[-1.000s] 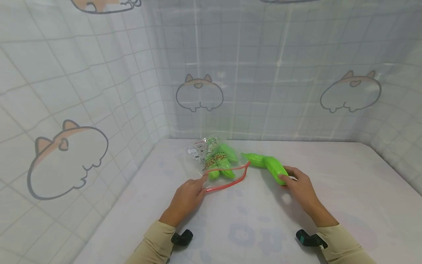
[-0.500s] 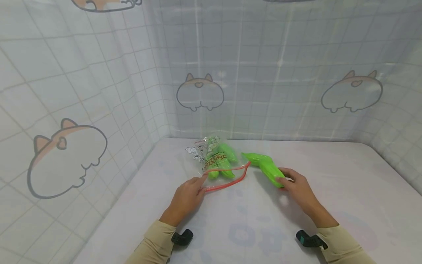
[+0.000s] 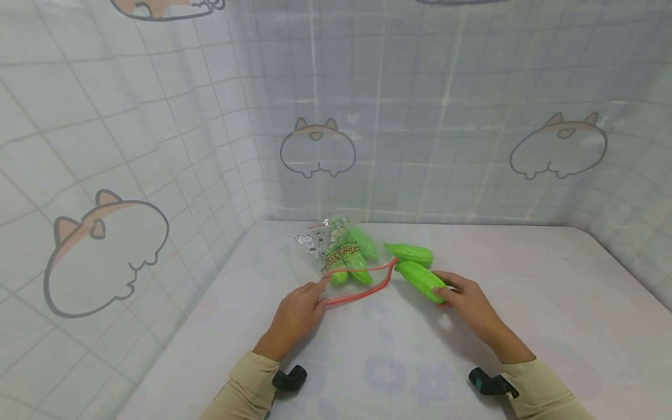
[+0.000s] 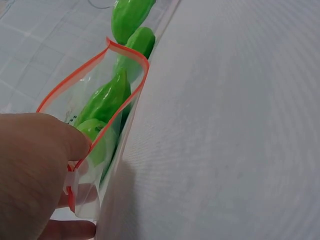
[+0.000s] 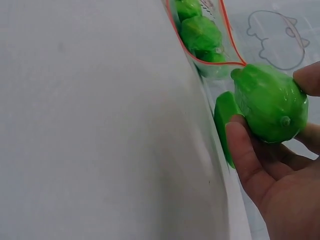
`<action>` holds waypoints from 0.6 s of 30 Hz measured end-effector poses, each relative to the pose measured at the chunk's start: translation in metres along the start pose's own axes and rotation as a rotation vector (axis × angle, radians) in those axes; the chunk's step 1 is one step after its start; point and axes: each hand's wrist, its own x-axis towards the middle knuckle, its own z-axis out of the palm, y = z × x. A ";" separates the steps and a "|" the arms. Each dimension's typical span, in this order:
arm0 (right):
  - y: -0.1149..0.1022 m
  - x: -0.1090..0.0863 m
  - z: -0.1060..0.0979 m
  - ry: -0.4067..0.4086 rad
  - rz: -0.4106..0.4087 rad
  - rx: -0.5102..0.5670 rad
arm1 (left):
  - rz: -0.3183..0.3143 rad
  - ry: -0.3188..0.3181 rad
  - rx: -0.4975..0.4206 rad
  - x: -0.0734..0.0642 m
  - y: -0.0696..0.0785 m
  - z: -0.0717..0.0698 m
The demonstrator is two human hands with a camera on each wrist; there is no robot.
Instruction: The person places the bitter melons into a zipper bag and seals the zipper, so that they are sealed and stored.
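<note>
A clear zip bag (image 3: 359,296) with a red zip edge and printed lettering lies on the table, its mouth spread toward the person. My left hand (image 3: 296,312) pinches the left corner of that red edge, thumb on top in the left wrist view. Inside the bag are several glossy green gourds (image 3: 363,242). Another ridged, artificial-looking green gourd (image 5: 272,102) is in my right hand (image 3: 464,300), held at its near end between thumb and fingers. Its far end points at the bag's right corner. One more green gourd (image 3: 415,254) lies on the table just behind it.
A pale cloth covers the table (image 3: 383,356). Behind and to the left rise white grid-patterned curtains (image 3: 420,146) with cartoon dog prints. A dark device (image 3: 290,379) is strapped at each wrist, by the beige sleeves.
My right hand has moved left and slightly nearer with the gourd, which has swung from lying across the other gourd to in front of it. My left hand and the bag stay put.
</note>
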 end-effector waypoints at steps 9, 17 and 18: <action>-0.003 -0.002 0.002 -0.019 0.007 0.029 | -0.019 -0.027 -0.011 0.000 0.003 -0.005; -0.008 -0.008 0.005 -0.025 -0.001 0.037 | -0.008 -0.025 -0.008 0.000 0.002 -0.005; -0.008 -0.009 0.005 -0.029 -0.004 0.035 | -0.004 -0.023 -0.006 0.000 0.002 -0.005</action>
